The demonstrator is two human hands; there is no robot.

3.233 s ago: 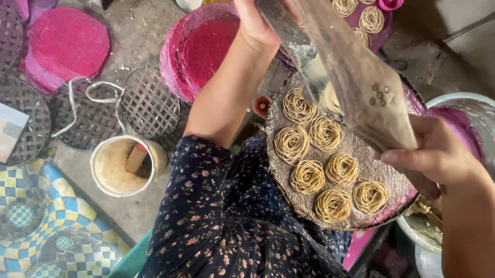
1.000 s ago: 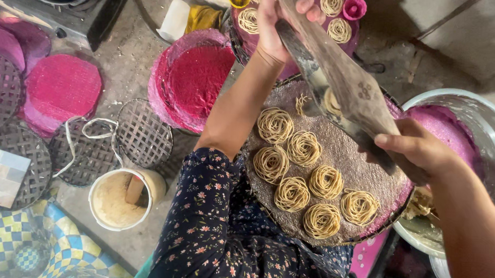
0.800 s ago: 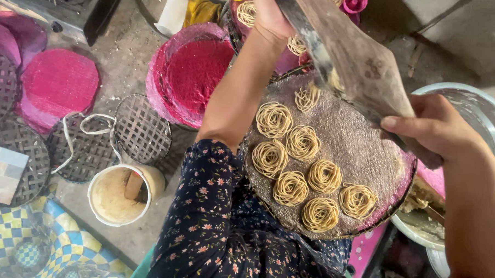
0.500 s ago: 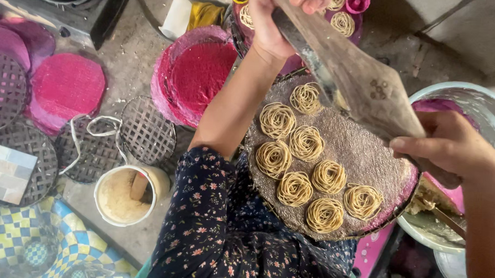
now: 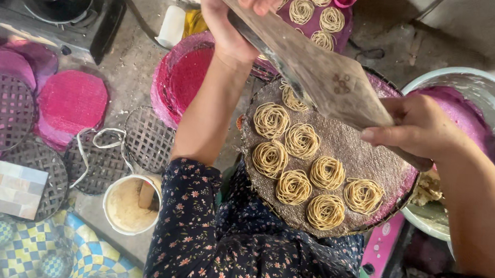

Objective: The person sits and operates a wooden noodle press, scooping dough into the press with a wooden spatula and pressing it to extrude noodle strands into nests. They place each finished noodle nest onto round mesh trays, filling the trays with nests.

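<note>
Fingers clamp wooden press over round tray

Both hands grip the wooden press (image 5: 315, 75): left hand (image 5: 235, 23) at 12 o'clock, right hand (image 5: 418, 128) at 3, steadying it above the round tray (image 5: 362, 154), where noodle coils (image 5: 295, 187) lie spaced apart, presumably to keep them separate

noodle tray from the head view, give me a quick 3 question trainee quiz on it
1. True or false: the wooden press is held by both hands.
2. How many whole noodle coils lie on the round tray, leaving out the one partly hidden under the press?
3. Which hand grips the press's lower end near the white basin? A) left hand B) right hand

Key: 1 true; 2 seven; 3 B
</note>
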